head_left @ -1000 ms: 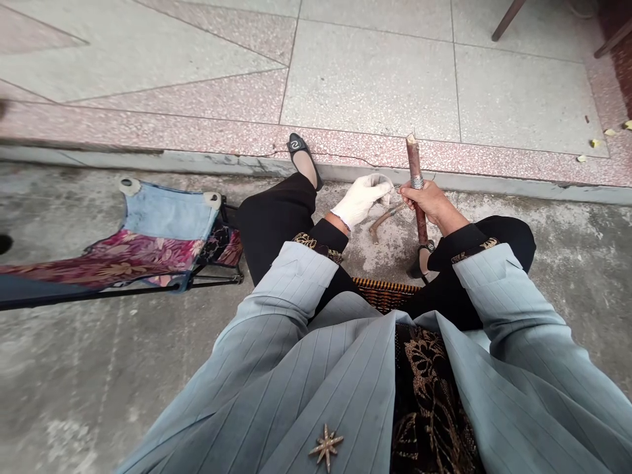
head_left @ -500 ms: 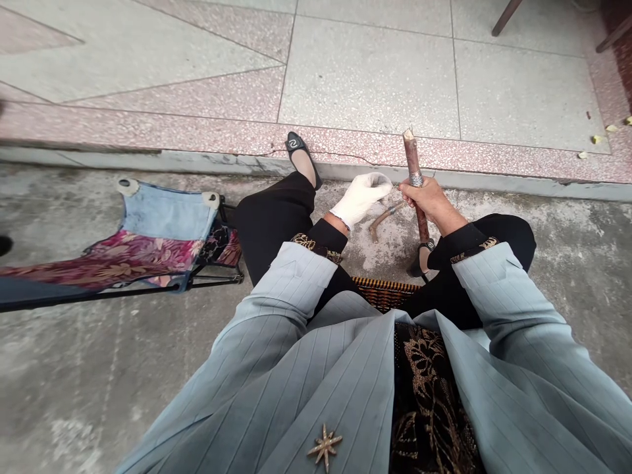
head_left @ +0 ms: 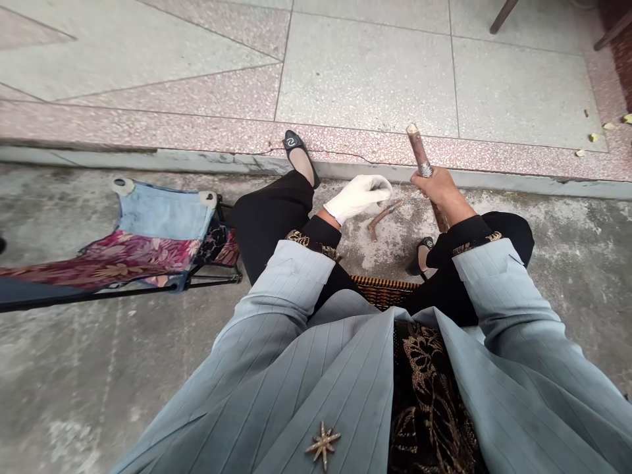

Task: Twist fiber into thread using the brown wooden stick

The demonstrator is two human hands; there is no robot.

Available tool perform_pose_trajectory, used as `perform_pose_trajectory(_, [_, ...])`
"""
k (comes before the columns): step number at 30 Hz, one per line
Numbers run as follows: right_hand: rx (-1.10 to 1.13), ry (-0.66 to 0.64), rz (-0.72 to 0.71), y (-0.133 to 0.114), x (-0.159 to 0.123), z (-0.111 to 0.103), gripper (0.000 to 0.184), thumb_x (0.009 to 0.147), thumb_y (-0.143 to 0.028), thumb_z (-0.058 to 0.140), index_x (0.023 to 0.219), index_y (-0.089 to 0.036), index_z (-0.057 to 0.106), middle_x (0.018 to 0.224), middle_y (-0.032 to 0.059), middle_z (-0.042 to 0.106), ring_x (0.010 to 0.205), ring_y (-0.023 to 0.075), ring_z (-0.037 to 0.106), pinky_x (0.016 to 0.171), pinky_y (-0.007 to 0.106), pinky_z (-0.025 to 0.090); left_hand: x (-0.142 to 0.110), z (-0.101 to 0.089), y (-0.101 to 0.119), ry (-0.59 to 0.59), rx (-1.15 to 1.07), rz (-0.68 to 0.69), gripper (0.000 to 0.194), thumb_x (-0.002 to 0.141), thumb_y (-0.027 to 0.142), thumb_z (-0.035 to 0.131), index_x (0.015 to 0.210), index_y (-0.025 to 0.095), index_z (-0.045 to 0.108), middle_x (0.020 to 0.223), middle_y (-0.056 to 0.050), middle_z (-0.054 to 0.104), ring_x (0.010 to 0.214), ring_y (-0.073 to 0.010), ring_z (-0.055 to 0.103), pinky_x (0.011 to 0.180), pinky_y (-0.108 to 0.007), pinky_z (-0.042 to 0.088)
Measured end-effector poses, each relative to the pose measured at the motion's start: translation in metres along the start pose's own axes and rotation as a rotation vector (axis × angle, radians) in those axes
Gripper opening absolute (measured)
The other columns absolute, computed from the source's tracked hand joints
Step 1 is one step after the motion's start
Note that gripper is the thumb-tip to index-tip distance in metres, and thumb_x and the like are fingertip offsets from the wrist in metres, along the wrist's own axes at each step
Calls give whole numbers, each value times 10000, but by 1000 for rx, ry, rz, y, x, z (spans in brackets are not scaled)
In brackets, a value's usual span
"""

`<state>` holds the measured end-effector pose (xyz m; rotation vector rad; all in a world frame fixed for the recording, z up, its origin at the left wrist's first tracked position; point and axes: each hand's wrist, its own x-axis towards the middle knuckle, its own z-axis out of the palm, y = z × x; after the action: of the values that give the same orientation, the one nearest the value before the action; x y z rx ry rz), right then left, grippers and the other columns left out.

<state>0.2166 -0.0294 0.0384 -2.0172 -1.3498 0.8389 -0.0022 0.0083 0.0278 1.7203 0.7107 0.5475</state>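
Note:
My right hand (head_left: 438,186), bare, is closed around a thick brown stick (head_left: 419,148) that leans slightly, its pale cut end pointing away from me. A band of silvery wire (head_left: 425,170) is wound around the stick just above my fingers. My left hand (head_left: 364,196), in a white glove, has thumb and fingers curled together in a pinch. A faint thin strand (head_left: 400,186) shows in the gap between the hands, apparently running from the stick to the glove. Below them a bent, thinner stick (head_left: 378,222) lies on the concrete, with a greyish band near its upper end.
A folding chair (head_left: 158,214) with blue and floral fabric stands at the left. Ahead runs a low step (head_left: 217,161) edging the tiled floor. Under me is a woven seat (head_left: 382,291). My shoes (head_left: 295,143) flank the work. A furniture leg (head_left: 503,16) shows top right.
My right hand and the stick have moved a little right, away from my left hand, widening the gap. The stick tilts more. The gloved hand stays almost in place.

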Motion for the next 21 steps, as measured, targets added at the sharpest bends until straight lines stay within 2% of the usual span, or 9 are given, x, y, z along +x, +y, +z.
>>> perform_pose_trajectory(3, [-57,-70,73,4,2,-9,104,712,-255,657,707,-159,618,577,13,537,531,138,469,538,285,373,3,2,-3,177,-202,52,188,816,322,632,855,139,644,872,-66,698,774,-118,639,743,-252,501])
perform_pose_trajectory(5, [-60,-154,90,3,-1,-14,116,693,-249,694,685,-162,618,544,7,523,501,129,450,505,277,355,7,4,-11,325,-327,69,200,847,353,620,851,154,600,860,-58,684,757,-112,645,750,-256,516])
perform_pose_trajectory(8, [156,-303,48,-2,-10,-19,137,673,-248,736,724,-158,647,535,-7,519,480,110,434,477,258,345,13,4,-27,450,-514,28,202,875,370,588,851,175,536,820,-23,656,633,-88,636,664,-242,527])
perform_pose_trajectory(11, [477,-420,-32,-7,-17,-23,186,651,-261,772,753,-158,656,542,-18,517,482,96,432,470,242,356,16,2,-38,423,-611,-85,211,878,378,581,854,183,504,807,-12,656,525,-77,606,569,-234,518])
perform_pose_trajectory(14, [706,-393,-74,-10,-17,-28,218,635,-269,794,740,-163,636,540,-30,499,477,82,414,460,230,356,13,1,-35,331,-641,-160,230,874,391,585,856,170,522,763,-21,665,437,-63,540,495,-224,485])
perform_pose_trajectory(17, [790,-314,-62,-8,-14,-32,207,632,-249,791,706,-159,620,530,-31,488,464,72,400,436,215,329,8,-1,-25,200,-693,-167,254,882,397,563,914,147,584,766,-45,679,463,-77,555,516,-233,491])
perform_pose_trajectory(21, [814,-275,-24,-4,-10,-34,184,632,-215,778,684,-152,613,535,-24,492,464,68,400,420,203,323,2,-4,-15,67,-822,-171,326,907,399,497,1048,139,637,804,-69,698,562,-131,629,597,-284,527])
